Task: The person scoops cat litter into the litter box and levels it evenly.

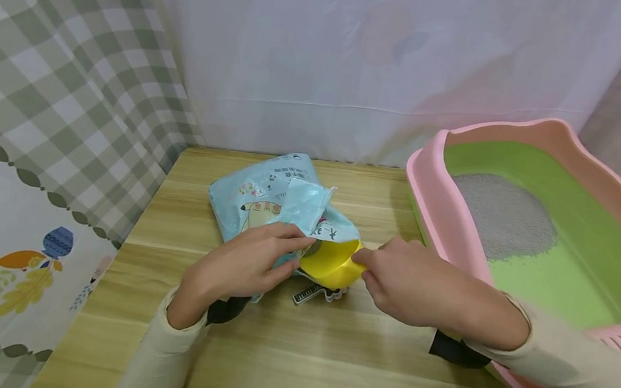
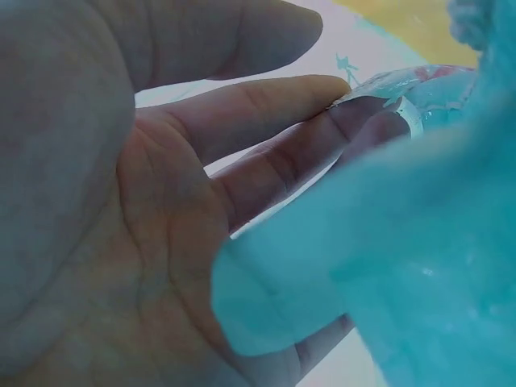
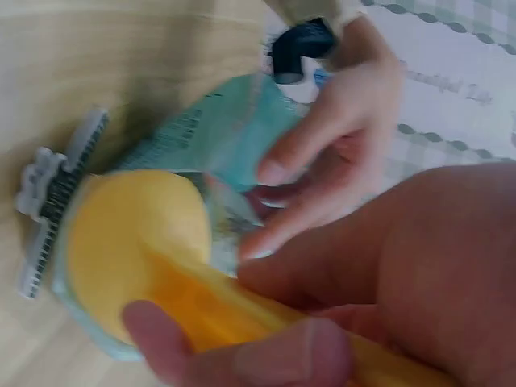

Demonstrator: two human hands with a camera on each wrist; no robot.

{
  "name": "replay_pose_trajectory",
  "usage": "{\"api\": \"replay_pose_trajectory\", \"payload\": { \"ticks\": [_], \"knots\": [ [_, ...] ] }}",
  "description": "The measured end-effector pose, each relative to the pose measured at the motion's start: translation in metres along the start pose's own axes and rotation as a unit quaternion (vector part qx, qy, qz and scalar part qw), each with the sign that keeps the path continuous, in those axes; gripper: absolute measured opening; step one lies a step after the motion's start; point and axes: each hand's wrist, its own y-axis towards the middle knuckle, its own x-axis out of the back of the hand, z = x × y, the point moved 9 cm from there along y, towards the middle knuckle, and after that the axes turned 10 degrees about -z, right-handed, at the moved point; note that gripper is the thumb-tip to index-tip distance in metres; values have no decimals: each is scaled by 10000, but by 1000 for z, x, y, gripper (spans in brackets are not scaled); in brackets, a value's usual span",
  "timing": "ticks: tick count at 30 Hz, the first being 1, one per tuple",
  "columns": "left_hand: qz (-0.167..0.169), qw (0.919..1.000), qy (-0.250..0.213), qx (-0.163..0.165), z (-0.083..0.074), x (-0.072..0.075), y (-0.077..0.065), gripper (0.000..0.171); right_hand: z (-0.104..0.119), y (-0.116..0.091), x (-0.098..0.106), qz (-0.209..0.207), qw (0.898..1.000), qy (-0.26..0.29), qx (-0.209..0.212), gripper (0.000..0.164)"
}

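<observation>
A light-blue printed plastic bag (image 1: 256,183) lies on the wooden table, its mouth facing right. At the mouth, my left hand (image 1: 249,259) touches the bag's edge with nearly straight fingers. The left wrist view shows the thumb (image 2: 234,36) standing apart from the bag, and a blue flap (image 2: 298,266) covers part of the fingers. My right hand (image 1: 413,283) grips the handle of a yellow scoop (image 1: 337,267), with fingers and thumb round it in the right wrist view. The scoop's bowl (image 3: 133,242) sits in the bag's mouth, its front part hidden by the bag.
A pink and green litter box (image 1: 456,210) stands at the right, holding a patch of grey litter (image 1: 508,217). Partly under the scoop in the head view lies a small white and black clip-like piece (image 1: 310,294). A white cloth (image 1: 300,63) hangs behind the table (image 1: 296,353).
</observation>
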Motion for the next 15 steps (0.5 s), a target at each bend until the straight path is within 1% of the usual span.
{"api": "replay_pose_trajectory", "payload": {
  "ticks": [2, 6, 11, 15],
  "knots": [
    [-4, 10000, 17, 8, 0, 1, 0, 42, -2, -1, -7, -102, 9999, -1, -10, 27],
    [-61, 10000, 34, -32, -2, 2, -1, 41, -5, -5, -21, -445, 9990, -10, 68, 23],
    [-152, 9998, 43, -147, -4, 3, -2, 41, -7, -10, -34, -824, 9962, 278, 53, 28],
    [-176, 9997, 62, -179, -4, 3, -2, 41, -9, -15, -41, -1115, 9931, 334, 132, 34]
  ]
}}
